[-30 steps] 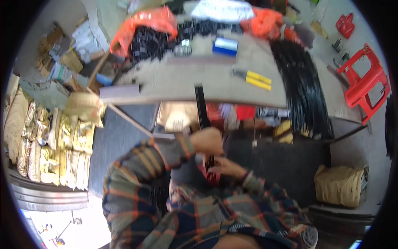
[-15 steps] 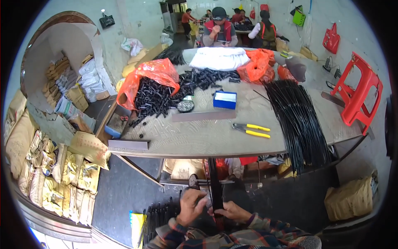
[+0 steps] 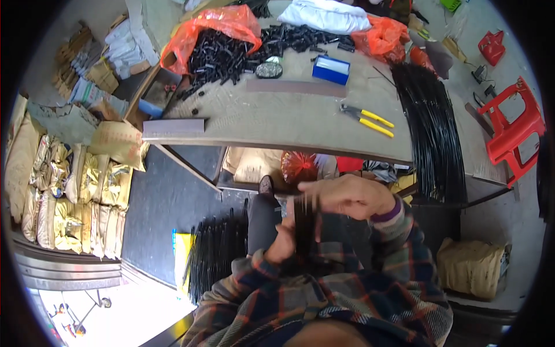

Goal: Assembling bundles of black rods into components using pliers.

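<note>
A bundle of thin black rods [image 3: 304,228] stands close to my body, below the table edge. My left hand [image 3: 281,242] is wrapped round its left side, thumb up. My right hand [image 3: 354,198] is at the upper right of the bundle, with its fingers reaching across the top; motion smears the fingertips, so I cannot tell whether they grip. On the table lie yellow-handled pliers [image 3: 371,120] and, to the right, a large pile of long black rods [image 3: 430,130] overhanging the edge. More black rods [image 3: 218,254] rest upright on the floor at my left.
The table [image 3: 277,124] carries a blue box [image 3: 331,70], a flat metal strip [image 3: 296,88], an orange bag [image 3: 214,26] spilling black tubular pieces [image 3: 222,55], and a white sack [image 3: 325,15]. A red stool [image 3: 514,130] is at the right. Filled sacks [image 3: 75,196] are stacked at the left.
My view has tilted downward, so the table sits higher in it. My right hand has gone from the bundle's lower part to its top. My left hand, raised beside the bundle earlier, now holds it.
</note>
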A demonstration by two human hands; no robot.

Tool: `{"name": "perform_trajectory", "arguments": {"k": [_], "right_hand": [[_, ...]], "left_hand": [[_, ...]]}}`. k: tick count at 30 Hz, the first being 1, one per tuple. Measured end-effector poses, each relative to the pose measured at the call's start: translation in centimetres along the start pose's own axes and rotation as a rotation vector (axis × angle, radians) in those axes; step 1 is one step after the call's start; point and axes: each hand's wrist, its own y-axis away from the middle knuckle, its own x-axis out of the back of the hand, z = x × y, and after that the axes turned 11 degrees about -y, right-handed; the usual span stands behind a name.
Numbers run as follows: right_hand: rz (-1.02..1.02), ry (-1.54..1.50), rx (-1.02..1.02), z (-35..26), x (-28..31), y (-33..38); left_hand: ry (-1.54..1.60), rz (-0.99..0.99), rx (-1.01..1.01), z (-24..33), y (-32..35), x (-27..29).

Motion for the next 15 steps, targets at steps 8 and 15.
{"name": "perform_trajectory", "arguments": {"k": [8, 15], "right_hand": [[0.348, 0.427, -0.201, 7.3, 11.6, -6.4], [0.512, 0.805, -0.172, 19.7, 22.9, -18.1]], "left_hand": [[0.231, 0.164, 0.390, 0.1, -1.4, 0.7], [0.219, 0.210, 0.459, -1.1, -1.8, 2.4]]}}
